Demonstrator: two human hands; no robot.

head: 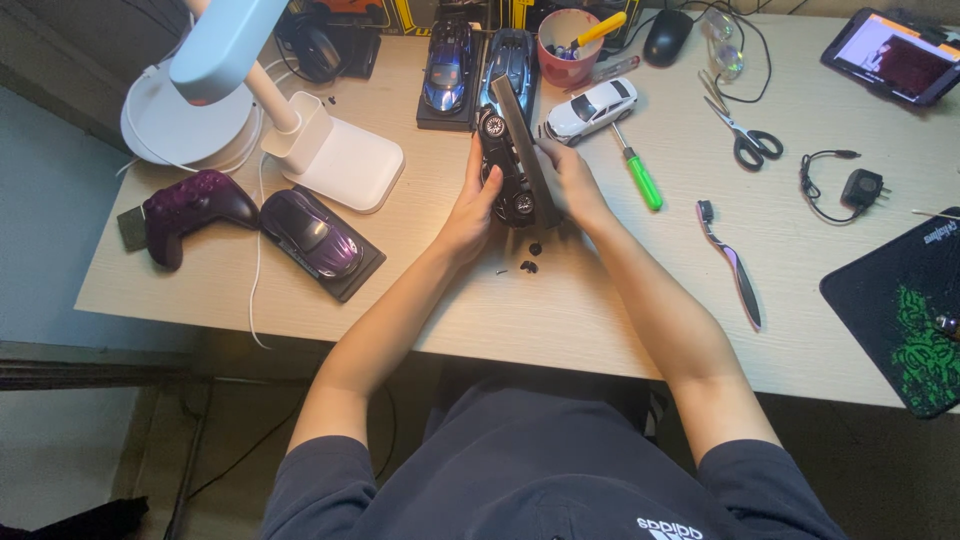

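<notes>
Both forearms reached forward and converged. The left hand [468, 205] curled, fingers up; the right hand [570, 180] faced it, thumb inward.

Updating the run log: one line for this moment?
left hand: grips black model car | right hand: steadies its base | small black parts: on desk

The desk [560, 310] has a pale wood-grain laminate, smooth and matt. The black model car [508, 165] between the left hand [468, 215] and right hand [572, 182] is glossy, with shiny metal-look wheels, on a flat matt dark base. The purple model car [312, 235] gleams like lacquer; the purple game controller [190, 205] is glossy plastic. The lamp [300, 140] is smooth matt white plastic. The screwdriver [640, 175] has a translucent green plastic handle and a metal shaft. The scissors [738, 125] have metal blades and black plastic handles. The mouse pad [905, 310] looks like matt black cloth.
</notes>
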